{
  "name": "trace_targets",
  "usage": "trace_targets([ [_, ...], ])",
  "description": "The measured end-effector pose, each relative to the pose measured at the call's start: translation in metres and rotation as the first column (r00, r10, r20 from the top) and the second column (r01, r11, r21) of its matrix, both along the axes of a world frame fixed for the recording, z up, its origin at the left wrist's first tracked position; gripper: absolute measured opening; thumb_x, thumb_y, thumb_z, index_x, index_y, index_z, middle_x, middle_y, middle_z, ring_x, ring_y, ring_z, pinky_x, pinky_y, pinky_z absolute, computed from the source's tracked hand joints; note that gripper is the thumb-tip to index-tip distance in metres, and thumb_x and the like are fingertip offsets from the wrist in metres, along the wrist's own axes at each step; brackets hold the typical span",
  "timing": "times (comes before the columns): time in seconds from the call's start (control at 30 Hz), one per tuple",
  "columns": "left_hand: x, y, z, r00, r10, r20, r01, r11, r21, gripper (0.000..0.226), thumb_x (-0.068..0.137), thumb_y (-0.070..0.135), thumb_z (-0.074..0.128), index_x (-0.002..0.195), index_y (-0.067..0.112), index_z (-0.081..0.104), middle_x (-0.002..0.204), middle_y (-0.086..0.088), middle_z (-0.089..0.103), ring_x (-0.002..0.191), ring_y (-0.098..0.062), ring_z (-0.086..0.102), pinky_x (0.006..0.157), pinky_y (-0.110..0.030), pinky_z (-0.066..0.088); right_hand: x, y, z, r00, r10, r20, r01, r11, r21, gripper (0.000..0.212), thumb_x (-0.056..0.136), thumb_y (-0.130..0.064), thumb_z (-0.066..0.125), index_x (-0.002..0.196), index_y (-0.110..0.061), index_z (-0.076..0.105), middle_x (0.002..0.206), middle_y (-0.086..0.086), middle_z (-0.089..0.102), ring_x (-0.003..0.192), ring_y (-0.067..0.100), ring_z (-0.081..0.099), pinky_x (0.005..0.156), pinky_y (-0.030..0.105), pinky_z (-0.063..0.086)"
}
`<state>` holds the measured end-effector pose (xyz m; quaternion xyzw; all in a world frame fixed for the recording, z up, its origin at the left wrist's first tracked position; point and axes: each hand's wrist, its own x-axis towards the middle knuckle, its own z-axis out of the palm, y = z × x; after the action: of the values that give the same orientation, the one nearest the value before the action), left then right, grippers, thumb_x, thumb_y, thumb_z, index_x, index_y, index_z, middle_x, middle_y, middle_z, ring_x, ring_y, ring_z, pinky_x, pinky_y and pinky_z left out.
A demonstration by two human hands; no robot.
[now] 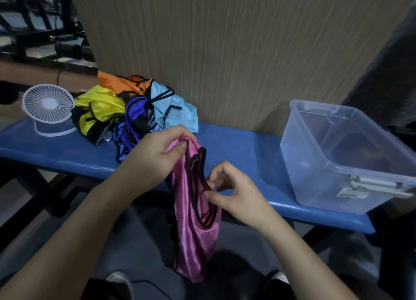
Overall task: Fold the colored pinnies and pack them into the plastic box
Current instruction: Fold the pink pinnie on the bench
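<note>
Pink satin trimmed in black, a pinny (193, 227) hangs in front of a blue bench (236, 146), its lower end dangling below the bench edge toward the floor; the left hand (157, 155) pinches the garment's top between thumb and curled fingers, holding it up just above the bench surface; the right hand (229, 191) pinches the black edging of an opening lower down, thumb and fingertips closed on the trim; behind the left hand, a loose heap of unfolded pinnies (132, 108) lies on the bench against a wood-grain panel (225, 41), with orange at the back, yellow on the left, dark blue in the middle and light blue on the right, all edged in black; a small white desk fan (48, 107) stands on the bench just left of the heap, touching or nearly touching the yellow cloth; well apart to the right, a clear plastic box (315, 164) sits on the bench with no lid on it, a grey latch on its near side, its interior too dim to tell what it holds; below the hands, the person's dark shoes show blurred at the bottom edge.
</note>
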<state>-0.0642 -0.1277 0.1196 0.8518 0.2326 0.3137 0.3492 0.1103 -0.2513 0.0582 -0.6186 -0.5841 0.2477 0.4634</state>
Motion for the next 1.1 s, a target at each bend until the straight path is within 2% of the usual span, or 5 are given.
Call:
trace_targets([
  [0.17,-0.006,0.003,0.002,0.996,-0.019,-0.087,0.020,1.000,0.014,0.016,0.090,0.034,0.052,0.096,0.029,0.066,0.080,0.003,0.067,0.077,-0.014,0.063,0.076,-0.034,0.048,-0.005,0.001,-0.016,0.997,-0.021,0.077,0.022,1.000,-0.015,0.020,0.084,0.001,0.068,0.081,-0.016,0.058,0.071,-0.006,0.061,0.072,0.019,0.060,0.078,0.048,0.050],
  [0.43,-0.007,0.009,0.002,0.996,-0.010,-0.088,0.019,0.994,0.105,0.018,0.093,0.032,0.052,0.093,0.023,0.068,0.090,0.014,0.065,0.093,-0.004,0.062,0.081,-0.016,0.042,-0.013,0.003,-0.028,0.949,0.123,0.291,-0.118,0.992,-0.034,0.044,0.082,0.006,0.050,0.103,-0.026,0.074,0.094,-0.001,0.055,0.084,0.013,0.060,0.077,0.030,0.049],
  [0.63,-0.010,0.011,0.007,0.994,-0.045,-0.102,0.059,0.988,0.144,0.019,0.095,0.030,0.050,0.096,0.028,0.070,0.095,0.014,0.064,0.100,-0.005,0.062,0.085,-0.015,0.042,-0.015,0.003,-0.045,0.848,0.233,0.476,-0.119,0.959,-0.256,0.046,0.084,-0.010,0.054,0.127,-0.028,0.059,0.106,-0.007,0.042,0.096,0.016,0.055,0.086,0.039,0.049],
  [0.9,-0.015,0.016,0.010,0.992,-0.079,-0.100,0.094,0.984,0.154,0.022,0.097,0.027,0.047,0.097,0.028,0.069,0.094,0.006,0.061,0.096,-0.020,0.061,0.084,-0.033,0.045,-0.013,0.005,-0.036,0.880,0.059,0.472,0.000,0.992,-0.125,0.042,0.081,-0.025,0.072,0.103,-0.032,0.038,0.102,-0.014,0.047,0.084,0.005,0.046,0.073,0.025,0.035],
  [1.1,-0.015,0.016,0.011,0.988,-0.123,-0.088,0.134,0.981,0.137,0.021,0.097,0.025,0.047,0.096,0.030,0.068,0.094,0.005,0.060,0.097,-0.021,0.061,0.085,-0.031,0.045,-0.015,0.004,-0.035,0.851,0.086,0.519,0.010,0.984,-0.180,0.060,0.081,-0.036,0.075,0.127,-0.036,0.038,0.105,-0.014,0.049,0.092,0.006,0.052,0.079,0.033,0.047],
])
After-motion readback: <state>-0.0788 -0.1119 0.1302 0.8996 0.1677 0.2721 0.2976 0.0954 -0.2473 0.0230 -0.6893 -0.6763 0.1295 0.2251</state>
